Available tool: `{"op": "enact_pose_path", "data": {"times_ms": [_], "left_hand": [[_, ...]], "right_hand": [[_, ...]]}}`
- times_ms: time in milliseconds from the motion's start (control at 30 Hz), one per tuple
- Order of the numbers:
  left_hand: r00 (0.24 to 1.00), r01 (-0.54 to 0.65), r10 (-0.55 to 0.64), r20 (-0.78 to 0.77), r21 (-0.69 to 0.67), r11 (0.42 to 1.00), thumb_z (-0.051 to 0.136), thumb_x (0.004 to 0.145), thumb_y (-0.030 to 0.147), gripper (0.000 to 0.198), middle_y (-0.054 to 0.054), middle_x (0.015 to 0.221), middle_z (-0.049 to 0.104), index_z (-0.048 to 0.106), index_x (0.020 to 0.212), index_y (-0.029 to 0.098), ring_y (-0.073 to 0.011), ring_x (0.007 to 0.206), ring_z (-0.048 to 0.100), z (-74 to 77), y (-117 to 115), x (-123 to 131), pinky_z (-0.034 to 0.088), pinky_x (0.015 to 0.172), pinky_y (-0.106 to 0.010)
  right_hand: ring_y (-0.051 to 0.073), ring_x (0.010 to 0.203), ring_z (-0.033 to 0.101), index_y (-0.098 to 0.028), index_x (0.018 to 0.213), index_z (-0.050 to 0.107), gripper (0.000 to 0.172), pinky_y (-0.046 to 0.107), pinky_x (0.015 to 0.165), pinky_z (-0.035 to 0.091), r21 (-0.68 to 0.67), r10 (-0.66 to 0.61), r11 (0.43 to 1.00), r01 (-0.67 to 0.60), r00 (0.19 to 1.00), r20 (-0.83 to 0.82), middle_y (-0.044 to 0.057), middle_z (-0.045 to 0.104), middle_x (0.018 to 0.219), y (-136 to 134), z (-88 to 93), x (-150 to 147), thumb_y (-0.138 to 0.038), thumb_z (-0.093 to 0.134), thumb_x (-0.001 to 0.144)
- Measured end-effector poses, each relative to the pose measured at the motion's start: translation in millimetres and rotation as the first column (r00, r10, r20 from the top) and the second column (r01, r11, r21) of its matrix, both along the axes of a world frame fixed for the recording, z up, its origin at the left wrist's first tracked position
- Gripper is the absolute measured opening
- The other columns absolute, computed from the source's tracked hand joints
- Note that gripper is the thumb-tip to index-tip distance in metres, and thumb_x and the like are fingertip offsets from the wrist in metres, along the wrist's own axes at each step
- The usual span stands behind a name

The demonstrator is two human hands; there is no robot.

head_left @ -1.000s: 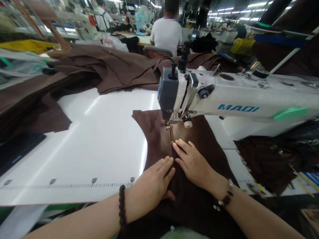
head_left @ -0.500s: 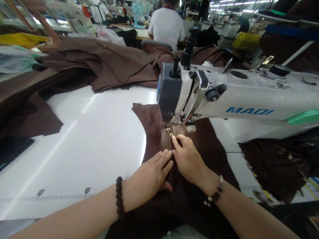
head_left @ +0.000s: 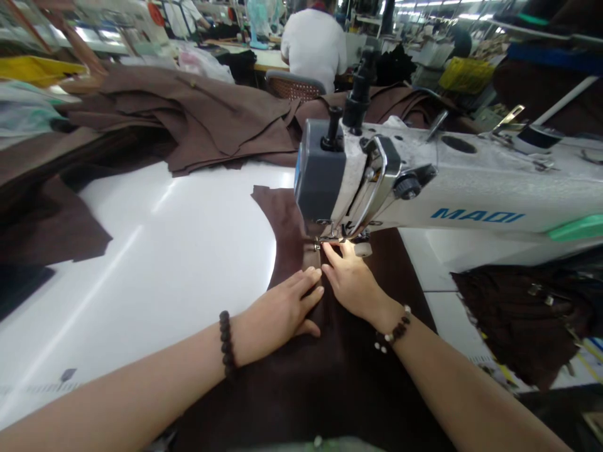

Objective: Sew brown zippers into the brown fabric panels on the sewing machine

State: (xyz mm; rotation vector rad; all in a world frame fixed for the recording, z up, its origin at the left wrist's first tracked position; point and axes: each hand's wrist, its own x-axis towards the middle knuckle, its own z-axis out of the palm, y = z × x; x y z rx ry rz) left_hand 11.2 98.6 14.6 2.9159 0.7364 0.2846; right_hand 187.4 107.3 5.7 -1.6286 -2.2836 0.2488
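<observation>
A dark brown fabric piece (head_left: 292, 216) lies on the white table under the head of a white sewing machine (head_left: 452, 188). My left hand (head_left: 282, 304) lies flat on the fabric, fingers stretched out together, just left of the seam line. My right hand (head_left: 351, 279) rests on the fabric right beside it, fingers extended, with the fingertips touching the presser foot area (head_left: 325, 242). The zipper seen earlier is hidden by my fingers. Both wrists wear bead bracelets.
A heap of brown fabric (head_left: 202, 119) covers the table's far side, with more dark pieces at the left edge (head_left: 51, 226) and right (head_left: 513, 314). A person in a white shirt (head_left: 313, 47) sits with their back to me beyond the machine.
Both hands slid forward over the fabric toward the needle. My right fingertips now reach the presser foot and cover the zipper pull that showed before.
</observation>
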Motion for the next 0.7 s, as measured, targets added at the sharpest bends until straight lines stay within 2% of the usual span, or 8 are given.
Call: {"op": "enact_pose_path", "data": {"times_ms": [67,167,233,333,467,700], "left_hand": [[1.000,-0.015,0.015,-0.021,-0.003,1.000,0.067,0.073,0.046,0.059,-0.022,0.125,0.050,0.055,0.114,0.005,-0.0303,0.119,0.046,1.0,-5,-1,0.039,0.101,-0.043],[0.999,-0.043,0.043,-0.019,0.007,0.999,0.067,0.075,0.043,0.060,-0.023,0.125,0.050,0.052,0.117,0.003,-0.0318,0.119,0.046,0.2,-23,-5,0.041,0.099,-0.046],[0.998,-0.063,0.063,0.011,0.013,0.998,0.067,0.076,0.038,0.058,-0.024,0.126,0.049,0.051,0.118,0.001,-0.0324,0.119,0.046,-2.2,-38,-9,0.042,0.098,-0.045],[0.996,-0.064,0.064,0.059,0.000,0.998,0.067,0.077,0.030,0.053,-0.023,0.126,0.049,0.051,0.118,0.002,-0.0328,0.119,0.046,-6.8,-55,-13,0.044,0.097,-0.045],[0.997,-0.038,0.039,0.070,-0.018,0.999,0.065,0.080,0.030,0.049,-0.022,0.127,0.049,0.052,0.118,0.004,-0.0333,0.121,0.043,-11.6,-60,-13,0.043,0.098,-0.047],[0.997,-0.032,0.033,0.070,-0.020,0.999,0.058,0.084,0.036,0.046,-0.021,0.129,0.047,0.053,0.119,0.006,-0.0327,0.122,0.042,-15.4,-56,-10,0.042,0.099,-0.047]], "right_hand": [[0.023,0.119,0.040,-0.011,0.129,0.041,0.043,0.040,0.099,0.038,-0.019,0.020,1.000,-0.020,1.000,-0.024,0.015,0.044,0.128,-10,5.7,7,-0.024,0.039,0.088],[0.026,0.129,0.030,-0.014,0.133,0.037,0.047,0.055,0.104,0.026,0.002,0.001,1.000,-0.001,0.994,0.110,0.013,0.037,0.137,-42,8.8,13,-0.027,0.042,0.087],[0.026,0.131,0.027,-0.016,0.134,0.036,0.047,0.060,0.104,0.022,-0.008,0.056,0.998,-0.056,0.979,0.196,0.010,0.034,0.140,-64,5.6,16,-0.025,0.040,0.088],[0.023,0.133,0.025,-0.019,0.136,0.032,0.046,0.060,0.103,0.024,-0.039,0.164,0.986,-0.160,0.960,0.227,0.006,0.031,0.143,-83,-1.4,20,-0.025,0.036,0.090],[0.022,0.133,0.024,-0.019,0.136,0.032,0.047,0.060,0.104,0.024,-0.048,0.205,0.979,-0.199,0.953,0.223,0.007,0.031,0.143,-80,-2.7,25,-0.026,0.036,0.090],[0.025,0.133,0.027,-0.018,0.134,0.037,0.045,0.062,0.101,0.025,-0.061,0.235,0.972,-0.227,0.944,0.230,0.010,0.032,0.142,-72,2.0,27,-0.027,0.039,0.089]]}}
